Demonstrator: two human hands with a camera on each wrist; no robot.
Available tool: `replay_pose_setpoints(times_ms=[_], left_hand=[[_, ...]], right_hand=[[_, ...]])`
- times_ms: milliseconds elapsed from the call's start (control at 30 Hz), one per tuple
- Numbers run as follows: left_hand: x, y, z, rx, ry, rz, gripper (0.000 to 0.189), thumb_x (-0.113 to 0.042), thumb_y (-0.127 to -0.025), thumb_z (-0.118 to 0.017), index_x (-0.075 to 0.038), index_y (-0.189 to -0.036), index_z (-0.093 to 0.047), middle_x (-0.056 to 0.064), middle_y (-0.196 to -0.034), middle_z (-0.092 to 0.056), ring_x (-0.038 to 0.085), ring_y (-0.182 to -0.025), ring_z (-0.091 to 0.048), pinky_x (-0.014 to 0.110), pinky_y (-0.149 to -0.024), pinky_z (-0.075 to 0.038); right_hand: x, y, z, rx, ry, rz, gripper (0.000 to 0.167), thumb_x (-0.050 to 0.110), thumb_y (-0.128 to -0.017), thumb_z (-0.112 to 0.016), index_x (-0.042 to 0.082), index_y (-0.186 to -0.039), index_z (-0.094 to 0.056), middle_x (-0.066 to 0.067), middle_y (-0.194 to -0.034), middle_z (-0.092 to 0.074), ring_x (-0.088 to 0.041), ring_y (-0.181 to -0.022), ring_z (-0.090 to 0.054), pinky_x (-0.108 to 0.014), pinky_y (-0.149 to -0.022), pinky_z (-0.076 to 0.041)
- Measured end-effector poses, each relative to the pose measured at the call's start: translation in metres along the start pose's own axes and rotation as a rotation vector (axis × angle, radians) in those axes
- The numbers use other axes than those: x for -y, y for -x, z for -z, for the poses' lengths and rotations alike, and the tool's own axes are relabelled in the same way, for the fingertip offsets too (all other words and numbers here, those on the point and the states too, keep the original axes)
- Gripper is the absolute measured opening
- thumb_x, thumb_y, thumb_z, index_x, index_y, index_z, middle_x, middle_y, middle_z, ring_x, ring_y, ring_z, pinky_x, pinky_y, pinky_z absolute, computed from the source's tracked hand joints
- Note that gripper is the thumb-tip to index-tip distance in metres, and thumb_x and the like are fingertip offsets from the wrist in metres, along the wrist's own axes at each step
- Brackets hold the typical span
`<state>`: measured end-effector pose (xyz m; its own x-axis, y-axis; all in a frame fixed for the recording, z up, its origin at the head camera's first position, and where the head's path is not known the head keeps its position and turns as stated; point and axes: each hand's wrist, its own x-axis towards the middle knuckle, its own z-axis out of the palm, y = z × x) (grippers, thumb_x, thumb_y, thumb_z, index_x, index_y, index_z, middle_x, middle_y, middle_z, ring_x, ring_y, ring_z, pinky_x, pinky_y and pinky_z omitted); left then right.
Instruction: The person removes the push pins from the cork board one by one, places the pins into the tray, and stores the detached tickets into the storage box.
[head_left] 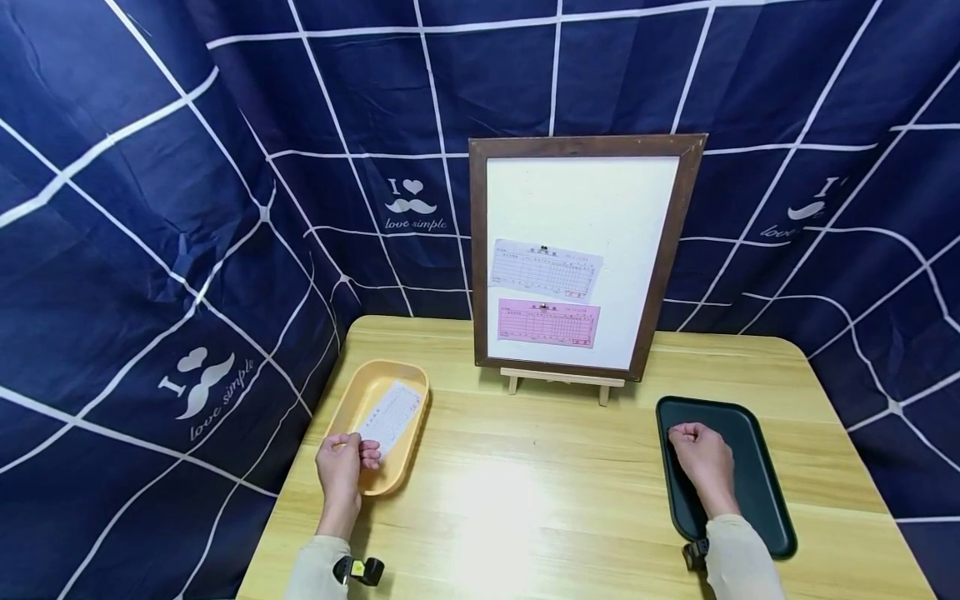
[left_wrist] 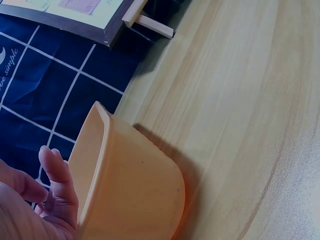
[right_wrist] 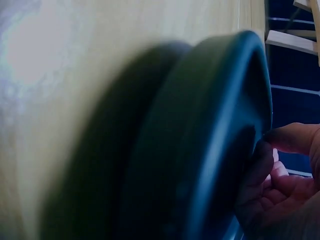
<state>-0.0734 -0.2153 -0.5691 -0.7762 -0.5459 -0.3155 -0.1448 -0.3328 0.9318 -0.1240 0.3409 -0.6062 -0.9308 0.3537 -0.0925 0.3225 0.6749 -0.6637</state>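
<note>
A white printed slip [head_left: 392,417] lies in the yellow tray [head_left: 424,392] at the left. My left hand [head_left: 347,462] is over the tray's near left side, its fingertips right by the slip's lower end. In the left wrist view a gap shows between thumb and fingers [left_wrist: 57,175], and the slip is hidden. Over the dark green tray [head_left: 757,492] at the right is my right hand [head_left: 705,462]. Its fingers are curled, with thumb and index fingertips meeting in the right wrist view; I cannot tell if something tiny is between them.
A wood-framed white board [head_left: 585,200] stands on a small wooden easel [head_left: 562,377] at the table's back. It bears a bluish-white slip [head_left: 546,271] and a pink slip [head_left: 549,323], each with a dark spot at its top. A dark blue checked curtain [head_left: 360,100] encloses the table.
</note>
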Motion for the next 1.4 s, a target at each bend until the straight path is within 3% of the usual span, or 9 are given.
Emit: replay_pose_setpoints(times_ms=[300, 500, 700, 1000, 1233, 1400], left_hand=[[0.001, 0.002, -0.003, 0.017, 0.035, -0.013, 0.011, 0.005, -0.104, -0.049, -0.002, -0.103, -0.041, 0.009, -0.066, -0.070, 0.010, -0.049, -0.062, 0.021, -0.042, -0.051], [0.003, 0.005, -0.008, 0.074, 0.042, -0.040, 0.009, 0.004, -0.106, -0.050, -0.002, -0.106, -0.043, 0.008, -0.070, -0.070, 0.010, -0.051, -0.062, 0.021, -0.045, -0.052], [0.001, 0.008, -0.014, 0.109, -0.016, -0.061, 0.005, 0.000, -0.107, -0.054, -0.001, -0.110, -0.050, 0.007, -0.077, -0.072, 0.011, -0.056, -0.063, 0.021, -0.047, -0.052], [-0.006, 0.011, -0.019, 0.134, -0.116, -0.107, 0.017, -0.006, -0.108, -0.061, 0.007, -0.119, -0.059, 0.006, -0.088, -0.074, 0.014, -0.069, -0.068, 0.023, -0.054, -0.055], [-0.004, 0.015, -0.036, 0.206, -0.072, -0.133, 0.012, -0.001, -0.107, -0.057, 0.008, -0.115, -0.060, 0.008, -0.090, -0.074, 0.014, -0.072, -0.068, 0.021, -0.054, -0.054], [0.000, 0.017, -0.052, 0.232, -0.073, -0.149, 0.016, -0.004, -0.108, -0.060, 0.009, -0.117, -0.061, 0.012, -0.094, -0.075, 0.014, -0.073, -0.068, 0.021, -0.053, -0.053]], right_hand=[[-0.002, -0.002, 0.000, 0.026, 0.030, -0.008, 0.025, 0.022, -0.101, -0.063, 0.000, -0.104, -0.075, -0.017, -0.100, -0.075, -0.042, -0.099, -0.065, -0.054, -0.085, -0.050], [-0.005, -0.002, 0.000, 0.016, 0.021, -0.011, 0.025, 0.023, -0.102, -0.064, -0.001, -0.105, -0.073, -0.016, -0.097, -0.073, -0.042, -0.098, -0.064, -0.053, -0.084, -0.048], [-0.010, 0.003, -0.002, -0.026, -0.019, -0.046, 0.030, 0.025, -0.103, -0.065, -0.002, -0.115, -0.067, -0.019, -0.102, -0.073, -0.043, -0.101, -0.065, -0.052, -0.086, -0.047], [-0.003, 0.010, -0.006, -0.056, -0.080, -0.069, 0.029, 0.023, -0.106, -0.052, -0.001, -0.120, -0.060, -0.022, -0.113, -0.066, -0.045, -0.110, -0.060, -0.053, -0.092, -0.044], [0.004, 0.011, -0.015, -0.081, -0.119, -0.068, 0.035, 0.033, -0.112, -0.051, 0.000, -0.120, -0.059, -0.020, -0.110, -0.063, -0.042, -0.108, -0.058, -0.048, -0.089, -0.042], [0.010, 0.011, -0.016, -0.116, -0.142, -0.042, 0.031, 0.028, -0.111, -0.050, 0.000, -0.120, -0.062, -0.018, -0.109, -0.064, -0.039, -0.105, -0.058, -0.046, -0.088, -0.042]])
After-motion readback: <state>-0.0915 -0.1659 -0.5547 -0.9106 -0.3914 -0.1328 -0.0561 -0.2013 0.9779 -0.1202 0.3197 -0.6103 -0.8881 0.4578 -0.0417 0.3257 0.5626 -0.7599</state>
